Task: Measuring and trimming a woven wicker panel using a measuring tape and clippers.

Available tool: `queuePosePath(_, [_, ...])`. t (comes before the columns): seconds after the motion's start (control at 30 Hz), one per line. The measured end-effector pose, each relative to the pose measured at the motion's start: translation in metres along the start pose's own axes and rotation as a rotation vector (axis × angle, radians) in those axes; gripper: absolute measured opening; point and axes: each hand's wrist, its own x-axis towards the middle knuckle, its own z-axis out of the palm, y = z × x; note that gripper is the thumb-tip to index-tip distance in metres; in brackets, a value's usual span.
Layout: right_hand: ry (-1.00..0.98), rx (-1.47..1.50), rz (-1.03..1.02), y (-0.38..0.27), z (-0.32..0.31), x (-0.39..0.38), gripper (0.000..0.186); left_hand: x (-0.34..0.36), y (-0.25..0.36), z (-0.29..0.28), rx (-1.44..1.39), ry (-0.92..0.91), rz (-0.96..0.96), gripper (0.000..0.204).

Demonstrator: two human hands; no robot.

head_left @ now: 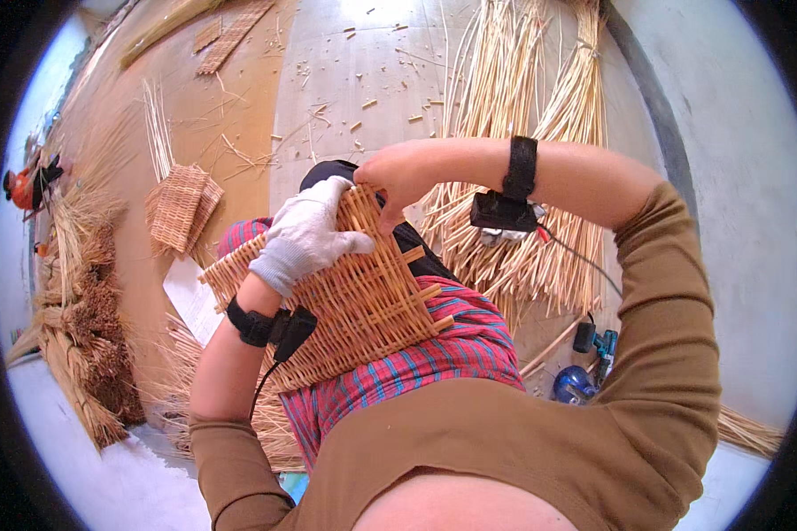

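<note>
A woven wicker panel [354,305] rests tilted across my lap, on red and blue striped cloth [469,332]. Thick stake ends stick out of its right edge. My left hand [310,228], in a white glove, grips the panel near its far edge, with the thumb lying over the weave. At the far right corner my bare right hand [397,175] curls in from the right, its fingers closed on the panel's edge. Some of those fingertips are hidden behind the weave.
Finished woven panels [184,208] lie on the floor to the left. Long bundles of peeled sticks [540,106] spread at the right. A power drill [604,350] sits by a round blue object [574,384]. Dark brush-like bundles [97,336] line the left wall. Offcuts litter the floor ahead.
</note>
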Motion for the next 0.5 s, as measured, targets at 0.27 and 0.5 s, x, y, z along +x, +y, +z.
queuePosePath(0.27, [0.153, -0.181, 0.128, -0.015, 0.025, -0.001, 0.065, -0.012, -0.017, 0.034, 0.084, 0.23, 0.037, 0.075])
queuePosePath(0.5, [0.421, -0.252, 0.14, -0.014, 0.046, -0.005, 0.058, -0.017, -0.013, 0.037, 0.094, 0.375, 0.088, 0.073])
